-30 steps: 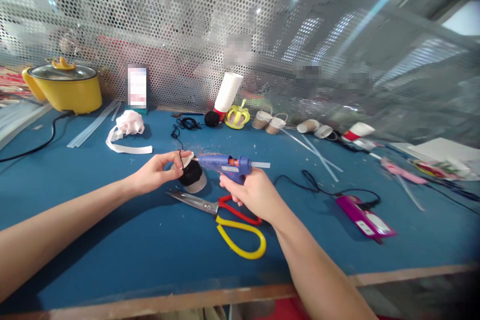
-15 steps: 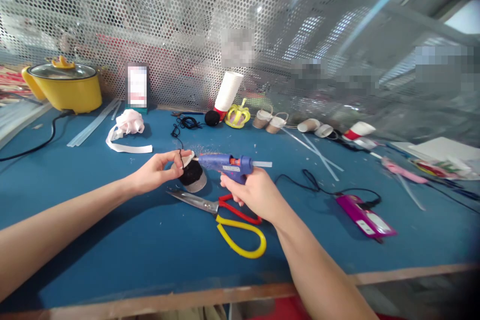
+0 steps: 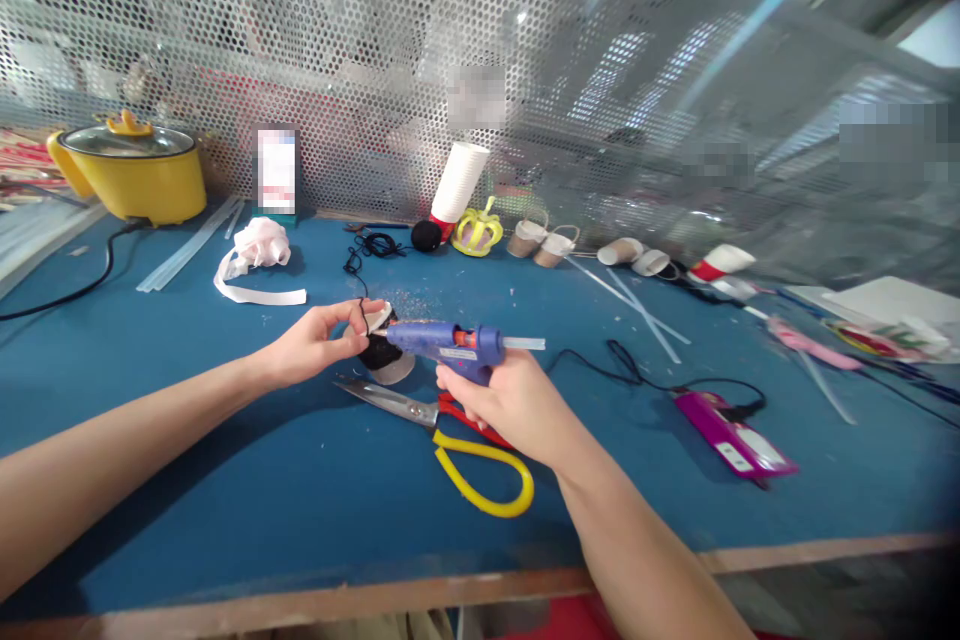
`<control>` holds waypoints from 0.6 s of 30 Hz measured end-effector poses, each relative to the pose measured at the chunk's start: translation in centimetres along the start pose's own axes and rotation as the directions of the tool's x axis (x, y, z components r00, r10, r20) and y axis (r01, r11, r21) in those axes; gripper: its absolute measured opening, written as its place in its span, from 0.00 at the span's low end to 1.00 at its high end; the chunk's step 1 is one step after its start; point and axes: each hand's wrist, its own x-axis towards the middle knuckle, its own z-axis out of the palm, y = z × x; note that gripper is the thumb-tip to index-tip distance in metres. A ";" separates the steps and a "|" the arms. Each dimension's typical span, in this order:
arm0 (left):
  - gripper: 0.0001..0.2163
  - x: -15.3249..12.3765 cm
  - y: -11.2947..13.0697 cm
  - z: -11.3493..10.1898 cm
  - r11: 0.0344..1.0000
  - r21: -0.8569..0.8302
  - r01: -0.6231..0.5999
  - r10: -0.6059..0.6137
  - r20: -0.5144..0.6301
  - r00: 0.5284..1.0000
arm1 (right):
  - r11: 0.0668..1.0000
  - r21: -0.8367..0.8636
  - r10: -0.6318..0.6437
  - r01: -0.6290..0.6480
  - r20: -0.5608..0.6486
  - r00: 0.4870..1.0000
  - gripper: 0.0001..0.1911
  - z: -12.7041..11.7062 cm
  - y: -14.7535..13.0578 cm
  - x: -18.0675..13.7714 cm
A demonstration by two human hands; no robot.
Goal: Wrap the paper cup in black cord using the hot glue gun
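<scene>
My right hand [image 3: 504,402] grips a blue hot glue gun [image 3: 450,344] with a clear glue stick poking out of its back. Its nozzle points left and touches a small paper cup [image 3: 384,352] with black fluffy filling. My left hand [image 3: 313,344] pinches the cup's rim and a thin black cord between thumb and fingers. The cup hangs just above the blue table [image 3: 225,460].
Red-and-yellow scissors [image 3: 457,440] lie under my right hand. A magenta power strip [image 3: 733,436] with a black cable sits at right. Along the back stand a yellow pot [image 3: 129,170], white ribbon [image 3: 255,260], a white cup stack [image 3: 459,184], a yellow crown and paper cups. Glue sticks lie scattered.
The glue gun moved slightly left and down, bringing its nozzle against the cup. My left hand has stayed where it was.
</scene>
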 end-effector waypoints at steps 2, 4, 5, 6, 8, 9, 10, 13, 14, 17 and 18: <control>0.07 0.0 0.0 0.0 1.000 -0.001 -0.005 0.005 0.006 1.000 | 1.000 0.001 -0.003 0.003 -0.005 1.000 0.09 0.1 -0.1 -0.1; 0.07 0.0 -0.1 0.0 1.000 -0.007 -0.005 0.005 0.005 1.000 | 1.000 0.003 -0.007 0.007 -0.006 1.000 0.09 0.1 -0.1 -0.1; 0.08 0.0 -0.1 0.0 1.000 -0.009 -0.001 0.001 0.001 1.000 | 1.000 0.003 -0.009 0.009 -0.005 1.000 0.10 0.0 -0.1 -0.1; 0.08 0.0 0.0 0.0 1.000 -0.011 0.002 -0.002 -0.004 1.000 | 1.000 0.002 -0.011 0.011 -0.006 1.000 0.10 0.0 0.0 0.0; 0.08 0.0 0.0 0.0 1.000 -0.009 0.005 -0.005 -0.007 1.000 | 1.000 -0.009 -0.013 0.013 -0.017 1.000 0.10 -0.2 0.2 0.2; 0.08 0.0 0.0 0.0 1.000 -0.006 0.003 -0.003 -0.005 1.000 | 1.000 -0.013 -0.010 0.010 -0.030 0.999 0.10 -0.2 0.3 0.3; 0.08 0.0 0.0 0.0 1.000 -0.002 -0.001 0.001 -0.001 1.000 | 1.000 -0.015 -0.002 0.002 -0.041 0.999 0.10 -0.3 0.5 0.4; 0.07 0.0 -0.1 -0.1 1.000 0.003 -0.010 0.010 0.012 1.000 | 1.000 -0.014 0.028 -0.028 -0.058 0.998 0.10 -0.3 0.7 0.8; 0.07 0.0 -0.1 -0.1 1.000 0.003 -0.011 0.011 0.013 1.000 | 0.999 -0.013 0.032 -0.032 -0.060 0.998 0.10 -0.3 0.8 0.9; 0.08 0.0 -0.2 -0.1 1.000 -0.001 -0.004 0.004 0.009 1.000 | 1.000 -0.024 0.018 -0.020 -0.070 0.997 0.11 -0.4 1.0 1.2; 0.08 0.0 -0.1 -0.1 1.000 -0.002 -0.001 0.001 0.007 1.000 | 0.999 -0.031 0.009 -0.011 -0.075 0.997 0.11 -0.4 1.1 1.3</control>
